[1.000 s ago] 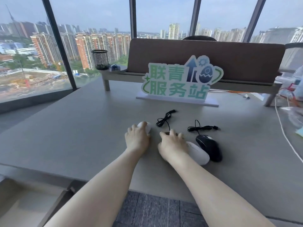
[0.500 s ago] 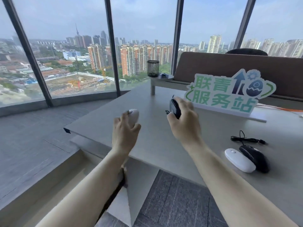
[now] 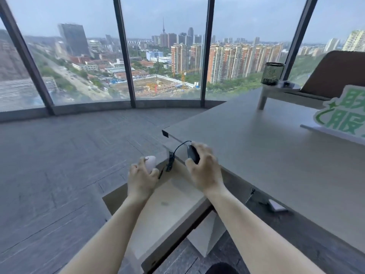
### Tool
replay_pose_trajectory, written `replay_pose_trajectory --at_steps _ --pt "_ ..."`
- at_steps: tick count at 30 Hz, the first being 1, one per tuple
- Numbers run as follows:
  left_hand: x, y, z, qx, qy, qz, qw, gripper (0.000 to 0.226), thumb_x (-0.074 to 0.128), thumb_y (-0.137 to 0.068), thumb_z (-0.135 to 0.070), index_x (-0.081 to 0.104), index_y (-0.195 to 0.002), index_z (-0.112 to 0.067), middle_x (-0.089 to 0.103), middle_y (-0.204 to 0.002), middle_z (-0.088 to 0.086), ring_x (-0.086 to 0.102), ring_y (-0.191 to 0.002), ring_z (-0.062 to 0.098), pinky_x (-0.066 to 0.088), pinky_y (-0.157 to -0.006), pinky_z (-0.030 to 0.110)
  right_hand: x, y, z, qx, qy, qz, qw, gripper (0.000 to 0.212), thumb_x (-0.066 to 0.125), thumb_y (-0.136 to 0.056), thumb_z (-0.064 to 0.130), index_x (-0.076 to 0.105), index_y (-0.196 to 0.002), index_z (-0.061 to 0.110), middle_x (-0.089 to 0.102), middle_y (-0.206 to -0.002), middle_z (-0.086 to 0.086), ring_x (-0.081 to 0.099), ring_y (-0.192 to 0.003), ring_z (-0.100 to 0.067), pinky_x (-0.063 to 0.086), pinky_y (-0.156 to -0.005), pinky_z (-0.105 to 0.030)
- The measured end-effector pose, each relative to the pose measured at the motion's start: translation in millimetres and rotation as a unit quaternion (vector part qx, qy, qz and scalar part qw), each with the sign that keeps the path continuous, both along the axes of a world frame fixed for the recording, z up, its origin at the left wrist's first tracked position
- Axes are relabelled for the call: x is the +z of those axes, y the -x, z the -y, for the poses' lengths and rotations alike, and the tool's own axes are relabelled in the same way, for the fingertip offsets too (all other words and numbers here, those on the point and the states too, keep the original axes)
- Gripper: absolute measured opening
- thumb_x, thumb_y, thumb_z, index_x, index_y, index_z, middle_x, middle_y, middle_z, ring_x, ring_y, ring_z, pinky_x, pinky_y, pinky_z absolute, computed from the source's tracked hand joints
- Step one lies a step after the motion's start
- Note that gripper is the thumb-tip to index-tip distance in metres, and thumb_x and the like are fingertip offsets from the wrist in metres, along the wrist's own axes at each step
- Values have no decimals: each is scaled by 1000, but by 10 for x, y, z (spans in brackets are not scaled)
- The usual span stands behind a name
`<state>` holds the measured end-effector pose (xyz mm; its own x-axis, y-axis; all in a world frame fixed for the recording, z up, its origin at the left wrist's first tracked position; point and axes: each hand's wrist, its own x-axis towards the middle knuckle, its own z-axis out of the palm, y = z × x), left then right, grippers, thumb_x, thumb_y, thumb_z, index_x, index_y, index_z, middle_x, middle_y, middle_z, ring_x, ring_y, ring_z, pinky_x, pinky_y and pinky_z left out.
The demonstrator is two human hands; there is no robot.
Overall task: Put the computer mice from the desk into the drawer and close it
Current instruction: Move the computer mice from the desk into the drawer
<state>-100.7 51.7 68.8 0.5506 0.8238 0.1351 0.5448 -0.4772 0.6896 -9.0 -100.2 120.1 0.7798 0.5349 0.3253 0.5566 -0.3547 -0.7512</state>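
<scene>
My left hand (image 3: 141, 177) is closed around a white mouse (image 3: 150, 162), held above the far left corner of the open drawer (image 3: 169, 206). My right hand (image 3: 204, 167) grips a black wired mouse (image 3: 193, 154); its bundled cable (image 3: 170, 161) dangles down to the left over the drawer. The drawer is pulled out below the desk's left corner, pale inside, with nothing visible in the part I can see; my forearms cover some of it. The other mice on the desk are out of view.
The grey desk (image 3: 276, 155) runs to the right, carrying a green and white sign (image 3: 343, 117), a shelf riser with a mesh pen cup (image 3: 272, 73). A small white item (image 3: 277, 205) lies on the floor under the desk edge. Grey carpet and tall windows lie left.
Both hands lifted a mouse each off the desk and carried them left and down, over the open drawer. The view swung left, so the two remaining mice left the frame.
</scene>
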Motion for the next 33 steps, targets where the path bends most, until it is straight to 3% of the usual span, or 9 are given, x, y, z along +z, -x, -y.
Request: replay_pose_trajectory --at_steps 5,10,14,19,22,26,28,33 --pt "-621 -92 -179 4 60 -104 993 56 50 -88 -27 35 -141 -14 44 -133 25 45 -116 43 37 -96 44 -780 -94 -448 10 123 -75 990 54 53 -85 25 48 -137 17 48 -141 -6 45 -123 -36 37 -105 -41" --pt "-1150 -301 -189 -5 104 -207 973 53 47 -90 -26 34 -140 -14 42 -134 22 42 -122 40 37 -99 41 -1373 -261 -746 21 286 -122 950 50 46 -90 24 40 -139 16 36 -147 -9 33 -127 -38 33 -105 -40" --pt "-1437 -412 -194 -13 117 -227 967 46 46 -91 -27 40 -134 -12 43 -134 23 40 -126 41 36 -101 42 -1699 -288 -921 30 393 -114 912 54 49 -88 16 35 -140 17 30 -146 -14 32 -126 -38 43 -99 -42" --pt "-1592 -459 -231 -19 106 -235 966 55 54 -87 -30 38 -139 -18 42 -134 20 39 -126 40 38 -101 42 -1955 -337 -1045 24 470 -84 878 60 54 -85 8 33 -139 21 21 -148 -16 29 -126 -40 48 -97 -46" --pt "-1585 -452 -246 -18 106 -247 963 63 59 -85 -37 37 -140 -17 41 -136 19 38 -128 38 37 -102 41 -2024 -357 -1035 23 469 -71 880 62 53 -86 6 31 -141 24 18 -150 -17 30 -125 -41 49 -94 -47" --pt "-1364 -453 -213 -7 87 -213 973 53 46 -90 -37 41 -138 -14 44 -134 19 41 -123 39 37 -100 43 -1858 -316 -919 22 424 -74 902 55 55 -91 16 32 -140 24 20 -150 -15 36 -124 -38 48 -92 -43" --pt "-1150 -496 -148 -19 66 -164 984 50 42 -93 -31 40 -141 -15 44 -136 18 41 -123 38 38 -98 43 -1614 -308 -777 10 361 -53 931 44 48 -93 16 38 -136 21 30 -144 -14 41 -120 -37 46 -89 -42" --pt "-431 -804 359 -115 6 10 993 38 42 -95 -18 52 -132 -14 53 -131 14 47 -116 32 37 -93 33 -780 -387 -73 -36 168 14 985 41 44 -91 8 52 -130 14 52 -131 -9 56 -115 -32 49 -88 -40"
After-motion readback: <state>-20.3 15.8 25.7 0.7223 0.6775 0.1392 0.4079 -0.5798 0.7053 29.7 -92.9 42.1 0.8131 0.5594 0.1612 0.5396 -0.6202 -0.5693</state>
